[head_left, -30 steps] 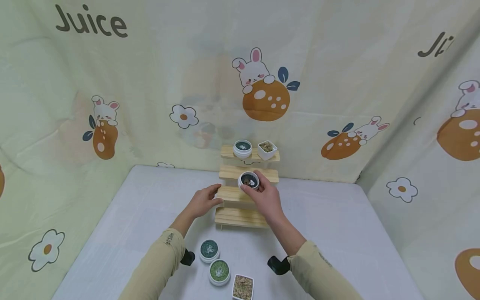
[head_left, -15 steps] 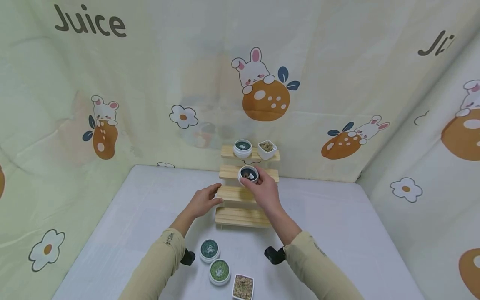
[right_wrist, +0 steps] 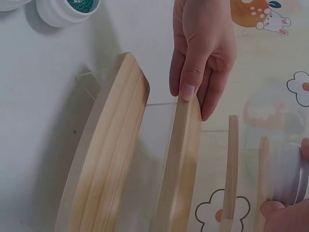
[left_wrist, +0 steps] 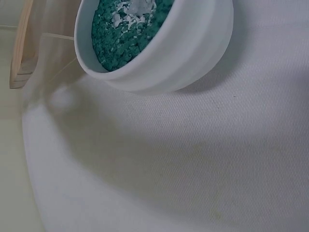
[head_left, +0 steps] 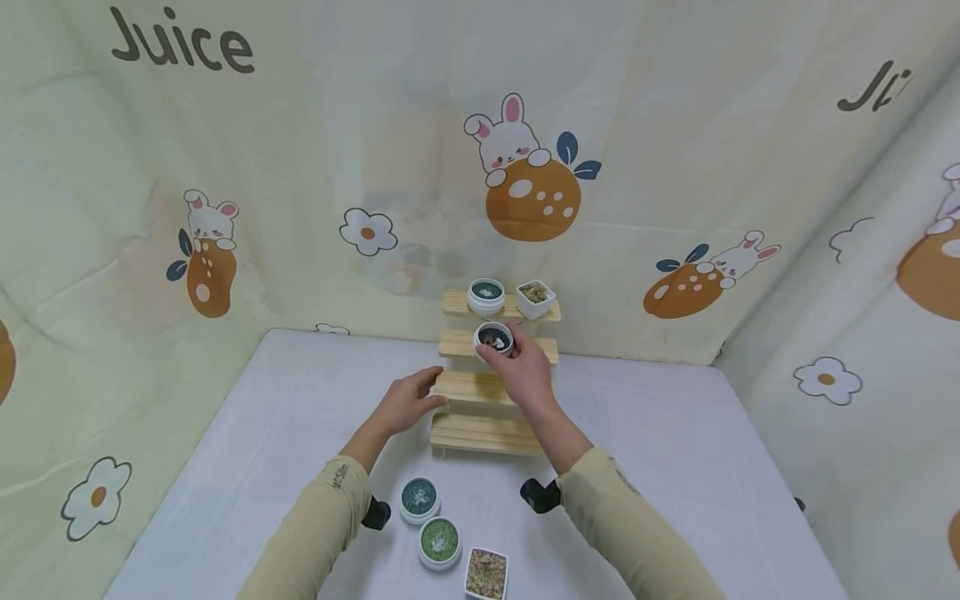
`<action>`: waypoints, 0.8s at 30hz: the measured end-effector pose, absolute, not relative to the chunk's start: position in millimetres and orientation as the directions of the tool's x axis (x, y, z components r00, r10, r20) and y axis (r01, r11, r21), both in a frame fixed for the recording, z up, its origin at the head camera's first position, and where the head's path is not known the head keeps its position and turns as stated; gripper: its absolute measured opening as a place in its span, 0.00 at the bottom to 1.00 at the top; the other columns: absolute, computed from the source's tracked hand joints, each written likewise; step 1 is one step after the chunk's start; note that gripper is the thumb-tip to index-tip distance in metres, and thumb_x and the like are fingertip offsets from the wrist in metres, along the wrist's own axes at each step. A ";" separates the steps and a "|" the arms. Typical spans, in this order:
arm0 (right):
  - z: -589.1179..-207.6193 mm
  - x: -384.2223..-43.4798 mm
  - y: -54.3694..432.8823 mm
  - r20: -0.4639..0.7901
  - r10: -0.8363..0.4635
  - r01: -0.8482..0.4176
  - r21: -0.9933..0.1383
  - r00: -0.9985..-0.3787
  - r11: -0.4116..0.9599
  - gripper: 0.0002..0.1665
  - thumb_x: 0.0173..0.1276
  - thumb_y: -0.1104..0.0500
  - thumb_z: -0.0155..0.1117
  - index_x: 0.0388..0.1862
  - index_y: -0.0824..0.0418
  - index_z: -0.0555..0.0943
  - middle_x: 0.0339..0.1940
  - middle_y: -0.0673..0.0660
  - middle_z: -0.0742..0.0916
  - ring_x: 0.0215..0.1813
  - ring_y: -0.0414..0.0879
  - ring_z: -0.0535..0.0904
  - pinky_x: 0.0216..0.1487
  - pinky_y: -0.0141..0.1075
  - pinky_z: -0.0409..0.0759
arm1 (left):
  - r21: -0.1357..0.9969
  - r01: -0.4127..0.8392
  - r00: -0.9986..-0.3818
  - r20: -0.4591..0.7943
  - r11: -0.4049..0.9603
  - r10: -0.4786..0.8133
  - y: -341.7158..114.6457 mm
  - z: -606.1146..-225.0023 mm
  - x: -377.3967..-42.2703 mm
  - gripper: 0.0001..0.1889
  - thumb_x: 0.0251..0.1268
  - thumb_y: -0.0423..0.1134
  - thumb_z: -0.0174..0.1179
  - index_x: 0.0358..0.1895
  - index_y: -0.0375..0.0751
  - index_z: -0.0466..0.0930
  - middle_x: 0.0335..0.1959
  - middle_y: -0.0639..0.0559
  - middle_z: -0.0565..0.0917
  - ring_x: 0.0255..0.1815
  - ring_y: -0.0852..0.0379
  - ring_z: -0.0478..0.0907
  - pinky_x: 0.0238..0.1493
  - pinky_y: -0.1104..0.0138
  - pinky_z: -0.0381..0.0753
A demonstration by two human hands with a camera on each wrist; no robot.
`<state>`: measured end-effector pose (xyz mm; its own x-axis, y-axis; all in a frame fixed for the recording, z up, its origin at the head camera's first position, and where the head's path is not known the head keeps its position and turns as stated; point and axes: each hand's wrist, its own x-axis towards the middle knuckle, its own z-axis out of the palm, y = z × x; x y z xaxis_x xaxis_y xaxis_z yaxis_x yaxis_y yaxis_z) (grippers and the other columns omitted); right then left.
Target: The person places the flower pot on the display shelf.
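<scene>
Pinched at its side, a round white pot [head_left: 483,352] with a dark filling is in my right hand [head_left: 527,375], over the second-highest step of a pale wooden tiered stand [head_left: 486,435]. My left hand [head_left: 403,406] grips the left end of a lower step; the right wrist view shows its thumb [right_wrist: 189,91] on the front edge and fingers behind. That view catches the held white pot [right_wrist: 285,174] at its right edge, between fingertips. On the top step sit a round white pot [head_left: 486,303] with teal filling and a square white pot [head_left: 534,304] with tan grains.
Before the stand, on the white-covered table [head_left: 637,467], are a teal-filled round pot [head_left: 419,500], a green-filled round pot [head_left: 439,543] and a square pot [head_left: 486,573] of tan grains. A printed cloth [head_left: 420,125] hangs close behind. The left wrist view shows the teal-filled pot [left_wrist: 193,53] up close.
My right hand has carried the dark-filled pot upward and away from me, from in front of the second-highest step to over it. The left hand has stayed at the stand's end.
</scene>
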<state>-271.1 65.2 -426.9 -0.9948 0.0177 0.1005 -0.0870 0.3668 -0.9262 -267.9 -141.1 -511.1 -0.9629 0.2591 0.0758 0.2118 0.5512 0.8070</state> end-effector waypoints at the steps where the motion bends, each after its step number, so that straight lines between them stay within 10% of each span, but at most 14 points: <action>1: -426.9 -272.2 64.4 0.107 0.020 -0.092 -0.924 -0.994 0.372 0.44 0.61 0.49 0.73 0.73 0.62 0.67 0.65 0.60 0.79 0.63 0.49 0.76 0.64 0.43 0.77 | 0.806 0.217 -0.962 0.081 0.551 0.260 -141.1 -511.0 -267.8 0.32 0.67 0.38 0.63 0.70 0.30 0.64 0.67 0.36 0.71 0.66 0.44 0.72 0.66 0.59 0.74; 24: -436.6 -292.0 54.4 0.110 0.053 -0.071 -0.874 -0.993 0.481 0.42 0.60 0.47 0.73 0.71 0.60 0.71 0.62 0.61 0.81 0.63 0.56 0.75 0.66 0.48 0.73 | 0.810 0.216 -0.960 0.075 0.546 0.268 -141.7 -509.4 -267.7 0.32 0.68 0.37 0.63 0.70 0.29 0.64 0.67 0.35 0.70 0.66 0.44 0.71 0.66 0.59 0.74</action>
